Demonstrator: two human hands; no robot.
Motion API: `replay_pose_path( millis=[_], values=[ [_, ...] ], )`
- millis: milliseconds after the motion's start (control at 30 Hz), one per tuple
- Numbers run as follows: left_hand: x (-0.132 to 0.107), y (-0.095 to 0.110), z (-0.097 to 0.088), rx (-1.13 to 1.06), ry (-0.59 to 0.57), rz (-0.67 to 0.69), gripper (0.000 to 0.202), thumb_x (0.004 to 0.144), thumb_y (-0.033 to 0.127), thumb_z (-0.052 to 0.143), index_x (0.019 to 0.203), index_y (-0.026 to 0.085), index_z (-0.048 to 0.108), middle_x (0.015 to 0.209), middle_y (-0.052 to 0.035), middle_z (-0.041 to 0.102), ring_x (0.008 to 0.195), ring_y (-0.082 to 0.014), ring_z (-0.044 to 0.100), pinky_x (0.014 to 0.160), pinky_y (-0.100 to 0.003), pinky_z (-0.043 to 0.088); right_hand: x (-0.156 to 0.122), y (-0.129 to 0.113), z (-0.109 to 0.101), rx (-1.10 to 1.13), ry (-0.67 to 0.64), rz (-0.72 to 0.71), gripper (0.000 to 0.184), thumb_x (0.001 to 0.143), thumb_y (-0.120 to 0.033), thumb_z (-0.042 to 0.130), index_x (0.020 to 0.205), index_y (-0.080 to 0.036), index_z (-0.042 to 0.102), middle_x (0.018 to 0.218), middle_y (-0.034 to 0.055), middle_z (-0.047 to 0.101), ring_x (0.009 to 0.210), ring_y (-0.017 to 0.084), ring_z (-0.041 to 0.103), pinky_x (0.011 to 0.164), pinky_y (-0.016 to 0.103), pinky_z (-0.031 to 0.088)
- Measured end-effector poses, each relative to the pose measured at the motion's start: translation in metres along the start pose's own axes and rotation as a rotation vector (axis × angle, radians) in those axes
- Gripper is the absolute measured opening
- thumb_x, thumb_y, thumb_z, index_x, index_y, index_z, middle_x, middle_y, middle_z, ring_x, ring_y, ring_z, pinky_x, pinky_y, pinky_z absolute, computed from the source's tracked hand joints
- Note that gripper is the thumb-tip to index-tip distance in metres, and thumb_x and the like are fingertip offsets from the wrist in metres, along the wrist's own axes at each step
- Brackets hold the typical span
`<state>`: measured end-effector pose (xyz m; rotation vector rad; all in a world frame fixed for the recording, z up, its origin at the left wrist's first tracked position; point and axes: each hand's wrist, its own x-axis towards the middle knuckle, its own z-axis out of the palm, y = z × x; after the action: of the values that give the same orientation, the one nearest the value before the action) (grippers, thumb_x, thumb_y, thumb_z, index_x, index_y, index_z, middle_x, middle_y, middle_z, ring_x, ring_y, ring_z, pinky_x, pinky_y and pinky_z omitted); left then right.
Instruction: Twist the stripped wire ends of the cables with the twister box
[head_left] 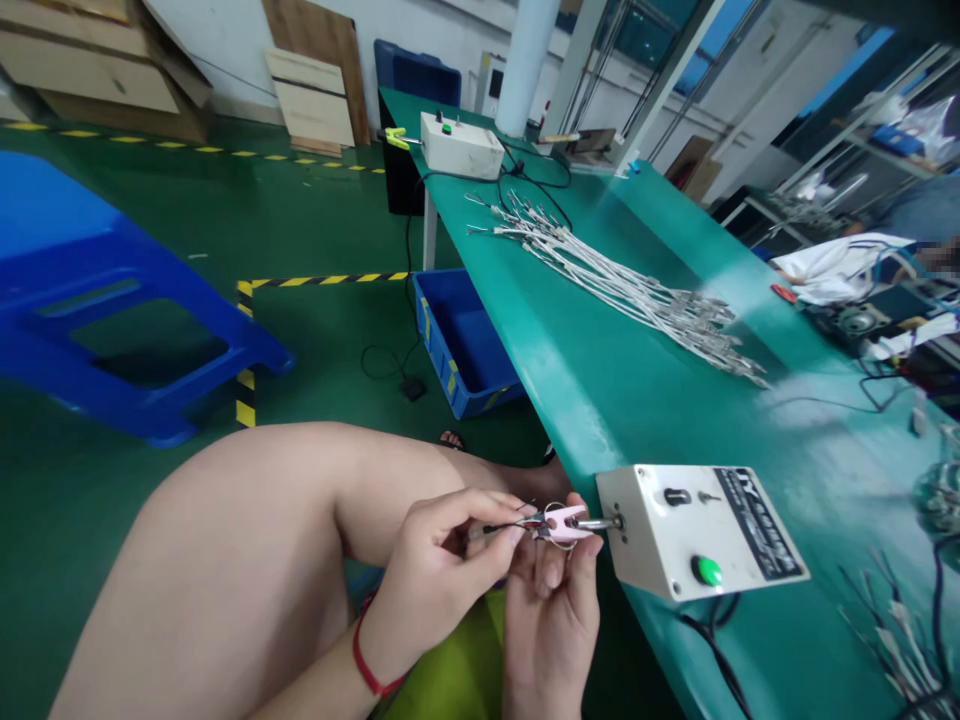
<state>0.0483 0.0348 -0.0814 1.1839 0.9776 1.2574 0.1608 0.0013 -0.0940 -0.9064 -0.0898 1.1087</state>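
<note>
In the head view, my left hand, with a red band at its wrist, pinches a few thin dark and red wires between thumb and fingers. The wire ends reach into a pink clip, fixed on a metal shaft. That shaft sticks out of the side of a white box with a knob, a small switch and a green button. My right hand is palm up under the clip, its thumb and fingers closed around it. The fingers partly hide the clip's edges.
A bundle of white cables lies along the green table. Another white box with a yellow clip stands at the far end. More cables lie at right. Beside the table are a blue bin and blue stool.
</note>
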Motion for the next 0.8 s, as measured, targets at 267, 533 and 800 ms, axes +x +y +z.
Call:
replay_pose_path(
  millis=[267, 533, 800],
  values=[
    [0.001, 0.002, 0.0, -0.009, 0.005, 0.002, 0.012, 0.088, 0.011, 0.075, 0.089, 0.021, 0.079, 0.098, -0.0044, 0.084, 0.092, -0.0214, 0.079, 0.074, -0.024, 0.061, -0.01, 0.006, 0.001, -0.299, 0.097, -0.403, 0.028, 0.097, -0.042, 0.07, 0.081, -0.019, 0.065, 0.053, -0.0069, 0.046, 0.052, 0.01, 0.038, 0.058, 0.025, 0.039],
    [0.002, 0.0, -0.003, 0.054, 0.014, 0.077, 0.008, 0.088, 0.013, 0.077, 0.087, 0.02, 0.08, 0.093, -0.0046, 0.081, 0.085, -0.0192, 0.075, 0.072, -0.025, 0.057, -0.03, -0.03, -0.004, -0.526, 0.285, -0.87, 0.019, 0.096, -0.035, 0.067, 0.105, -0.021, 0.075, 0.057, 0.0015, 0.059, 0.052, 0.021, 0.053, 0.051, 0.034, 0.041],
    [0.001, -0.002, -0.003, 0.076, 0.008, 0.061, 0.004, 0.089, 0.018, 0.077, 0.085, 0.018, 0.078, 0.089, -0.0058, 0.078, 0.072, -0.0167, 0.068, 0.061, -0.025, 0.049, -0.026, -0.059, -0.001, -0.731, 0.354, -0.755, 0.059, 0.094, -0.044, 0.067, 0.147, -0.02, 0.061, 0.057, 0.0026, 0.06, 0.042, 0.017, 0.047, 0.041, 0.029, 0.03]
  ],
)
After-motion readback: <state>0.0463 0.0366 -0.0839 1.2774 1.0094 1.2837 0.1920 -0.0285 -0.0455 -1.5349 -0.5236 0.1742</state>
